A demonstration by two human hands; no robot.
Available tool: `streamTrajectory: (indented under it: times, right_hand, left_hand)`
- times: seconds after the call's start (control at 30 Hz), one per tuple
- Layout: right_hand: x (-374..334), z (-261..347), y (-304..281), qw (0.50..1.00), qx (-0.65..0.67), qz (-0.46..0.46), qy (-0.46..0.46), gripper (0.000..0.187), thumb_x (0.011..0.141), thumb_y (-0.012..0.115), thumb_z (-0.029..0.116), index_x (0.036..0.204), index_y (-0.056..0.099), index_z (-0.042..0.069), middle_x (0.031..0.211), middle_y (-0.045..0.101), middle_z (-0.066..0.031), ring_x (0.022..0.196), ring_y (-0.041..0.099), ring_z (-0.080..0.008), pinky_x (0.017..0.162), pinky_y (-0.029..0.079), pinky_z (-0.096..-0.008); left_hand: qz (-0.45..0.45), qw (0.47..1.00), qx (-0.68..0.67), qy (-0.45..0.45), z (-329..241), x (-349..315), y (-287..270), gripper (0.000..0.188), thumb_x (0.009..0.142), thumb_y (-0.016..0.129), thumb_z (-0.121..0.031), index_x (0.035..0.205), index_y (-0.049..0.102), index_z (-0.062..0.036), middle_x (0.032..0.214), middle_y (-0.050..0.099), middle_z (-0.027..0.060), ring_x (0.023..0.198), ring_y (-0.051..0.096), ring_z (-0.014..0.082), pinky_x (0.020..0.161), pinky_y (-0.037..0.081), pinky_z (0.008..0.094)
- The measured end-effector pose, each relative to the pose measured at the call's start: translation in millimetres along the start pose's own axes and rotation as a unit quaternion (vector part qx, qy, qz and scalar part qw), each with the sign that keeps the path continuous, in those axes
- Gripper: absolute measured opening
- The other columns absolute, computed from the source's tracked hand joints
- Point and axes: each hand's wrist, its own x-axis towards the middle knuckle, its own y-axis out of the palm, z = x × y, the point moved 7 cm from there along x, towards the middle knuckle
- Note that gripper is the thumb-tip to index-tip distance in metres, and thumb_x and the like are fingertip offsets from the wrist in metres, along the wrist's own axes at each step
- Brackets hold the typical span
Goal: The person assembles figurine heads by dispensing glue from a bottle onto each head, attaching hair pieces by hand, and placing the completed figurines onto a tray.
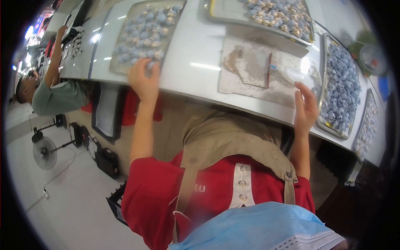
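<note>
My left hand is at the near edge of a tray of small rounded blue-grey and cream pieces. Its thumb and index finger close around one small blue-grey piece at the tray's near right corner. My right hand hovers over the table's front edge, thumb and fingers apart, with nothing visible in it. Just beyond its fingertips is a glossy white translucent object, its kind unclear. This lies on a stained grey-white board that also bears a thin reddish-brown stick with a blue mark.
Beyond the board is another tray of blue-grey and cream pieces. At right stand a tray of blue-grey pieces and a narrower tray. A co-worker sits at the table's far left. A fan stands on the floor.
</note>
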Motion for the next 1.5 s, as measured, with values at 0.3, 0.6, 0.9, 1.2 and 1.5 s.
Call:
streamTrajectory:
  times: [0.3,0.6,0.9,1.2,1.5]
  right_hand:
    - [18,0,-6,0.987,-0.112,-0.079,-0.081,0.022,0.079,0.061,0.001,0.101,0.061,0.003,0.101,0.062,-0.0096,0.097,0.057,-0.021,0.084,0.043,-0.03]
    - [33,-10,1,0.989,-0.142,-0.027,-0.041,0.027,0.081,0.06,0.008,0.108,0.058,0.006,0.104,0.061,-0.0101,0.099,0.056,-0.0237,0.085,0.042,-0.0315]
    - [35,-16,0,0.969,-0.239,0.055,-0.028,0.037,0.076,0.066,0.023,0.108,0.059,0.007,0.101,0.059,-0.0102,0.097,0.051,-0.0261,0.085,0.037,-0.0356]
    - [-3,-10,0,0.993,-0.107,0.029,0.041,0.027,0.077,0.067,0.019,0.097,0.059,0.003,0.085,0.06,-0.0043,0.086,0.053,-0.0167,0.078,0.04,-0.0295]
    - [-34,30,-39,0.999,-0.025,0.022,-0.022,0.025,0.074,0.066,0.011,0.095,0.057,0.001,0.089,0.055,-0.007,0.084,0.05,-0.0163,0.076,0.041,-0.0268]
  left_hand:
    - [0.123,0.92,-0.34,0.149,-150,124,133,0.016,0.076,0.058,-0.013,0.086,0.063,-0.003,0.085,0.063,0.0124,0.08,0.06,0.0287,0.071,0.046,0.0363]
    - [0.296,0.889,-0.298,0.184,-182,138,212,0.019,0.073,0.057,-0.012,0.09,0.061,-0.0054,0.084,0.062,0.0172,0.08,0.06,0.0334,0.069,0.046,0.043]
    - [0.34,0.429,-0.778,-0.309,-172,11,76,0.028,0.086,0.052,-0.004,0.112,0.045,-0.0065,0.113,0.055,0.0184,0.096,0.059,0.0263,0.082,0.049,0.0309]
    - [0.418,0.266,-0.764,-0.412,-228,-86,60,0.032,0.087,0.053,-0.006,0.117,0.044,-0.0061,0.116,0.052,0.0125,0.089,0.058,0.0159,0.076,0.047,0.022]
    - [0.39,0.435,-0.739,-0.336,-227,-77,50,0.033,0.085,0.057,-0.004,0.116,0.048,-0.0008,0.115,0.055,0.011,0.089,0.059,0.0133,0.076,0.047,0.0217]
